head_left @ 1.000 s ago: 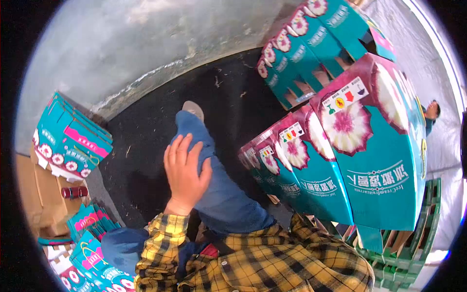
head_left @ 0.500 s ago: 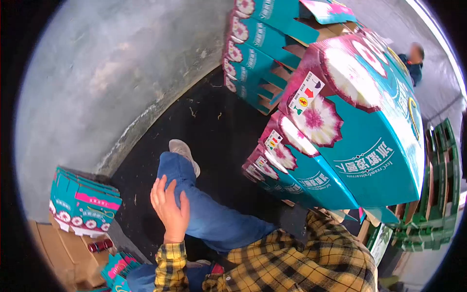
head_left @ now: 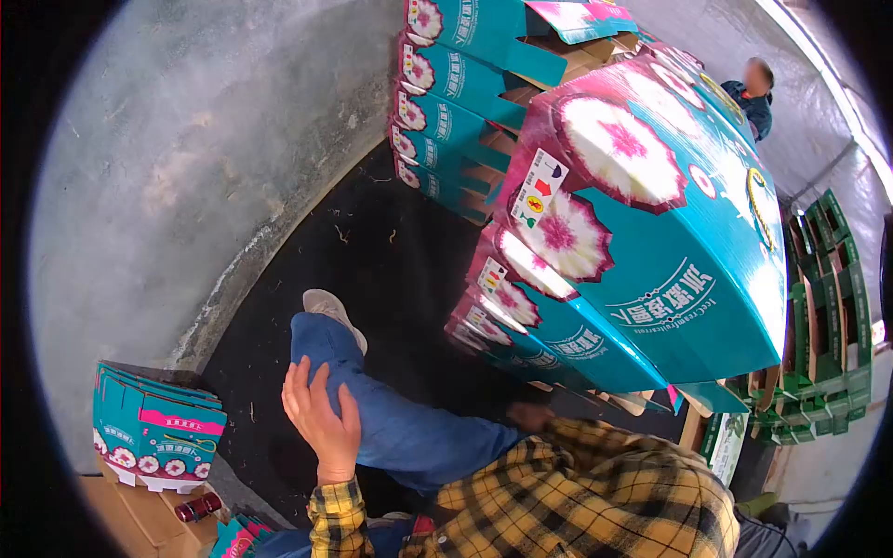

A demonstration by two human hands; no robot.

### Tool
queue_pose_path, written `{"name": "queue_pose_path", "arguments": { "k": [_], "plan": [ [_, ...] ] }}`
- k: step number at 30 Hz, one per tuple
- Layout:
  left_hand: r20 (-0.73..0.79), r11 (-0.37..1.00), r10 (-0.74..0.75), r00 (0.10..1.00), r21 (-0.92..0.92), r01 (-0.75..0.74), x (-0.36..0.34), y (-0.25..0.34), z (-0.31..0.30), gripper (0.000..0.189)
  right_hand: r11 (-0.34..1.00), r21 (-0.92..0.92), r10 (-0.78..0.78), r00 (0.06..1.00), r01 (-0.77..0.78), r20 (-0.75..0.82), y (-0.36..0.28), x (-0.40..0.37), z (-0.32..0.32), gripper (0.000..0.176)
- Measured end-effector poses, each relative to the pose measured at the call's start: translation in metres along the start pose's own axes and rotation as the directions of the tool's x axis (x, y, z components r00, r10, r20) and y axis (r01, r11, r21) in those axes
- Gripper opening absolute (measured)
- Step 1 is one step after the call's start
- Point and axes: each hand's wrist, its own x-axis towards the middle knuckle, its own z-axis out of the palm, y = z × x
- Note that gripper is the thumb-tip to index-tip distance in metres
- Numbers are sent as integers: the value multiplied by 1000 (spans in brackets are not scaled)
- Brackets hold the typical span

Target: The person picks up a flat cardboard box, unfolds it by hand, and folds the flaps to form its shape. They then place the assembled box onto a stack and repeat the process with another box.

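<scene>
My left hand [head_left: 321, 418] lies flat on my raised leg in blue jeans [head_left: 409, 437], fingers loosely apart, holding nothing. A grey shoe [head_left: 326, 307] ends that leg over a black floor mat [head_left: 391, 251]. My right hand [head_left: 528, 416] shows only as a dark patch at the end of a yellow plaid sleeve [head_left: 605, 465]. It sits right beneath the lowest box of a leaning stack of teal and magenta cartons [head_left: 651, 279]. I cannot make out its grip.
A second stack of teal cartons [head_left: 446, 74] stands behind. Flat folded cartons [head_left: 153, 428] rest on a brown cardboard box [head_left: 121, 521] at lower left, beside a red bottle [head_left: 197, 508]. Green crates [head_left: 823, 307] stand at right. Another person [head_left: 752, 93] is far off.
The view has swung up and right, so the carton stack looms larger. My left hand has slid a little along the leg, still resting flat.
</scene>
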Motion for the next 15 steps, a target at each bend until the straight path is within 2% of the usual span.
{"name": "queue_pose_path", "arguments": {
  "k": [1,2,4,5,7,8,10,11,13,14,15],
  "plan": [
    [-5,1000,1,1000,2,-1,0,-1,-1,34,966,-257,-41,997,25,-59,-41,8,8,49],
    [-11,1000,-12,1000,8,12,1,-1,-3,34,943,-332,-72,992,34,-104,-81,20,11,51],
    [15,1000,-4,1000,20,4,3,0,-6,32,893,-441,-241,921,86,-307,-102,61,20,59],
    [12,999,-19,1000,28,19,3,-1,-8,32,888,-450,-246,924,94,-293,-98,82,13,59],
    [23,1000,-14,1000,3,13,4,-5,-7,34,774,-591,-447,858,229,-253,-85,117,-6,66],
    [25,1000,-25,999,-4,25,5,-7,-6,34,769,-598,-442,863,223,-246,-81,127,-13,66],
    [48,999,-38,998,-8,39,6,-8,-7,34,825,-528,-233,972,199,2,-86,134,-29,77],
    [60,998,-52,997,-18,53,6,-9,-5,34,825,-534,-215,977,186,8,-89,132,-35,77],
    [92,998,-53,994,-22,55,8,-12,-6,37,889,-449,-49,994,88,98,-112,110,-39,86],
    [106,997,-64,992,-28,67,9,-14,-5,37,889,-451,-31,994,75,105,-107,112,-36,86],
    [119,998,-57,991,-33,61,9,-16,-5,38,945,-324,-12,993,49,116,-100,111,-34,88]
  ]
}}
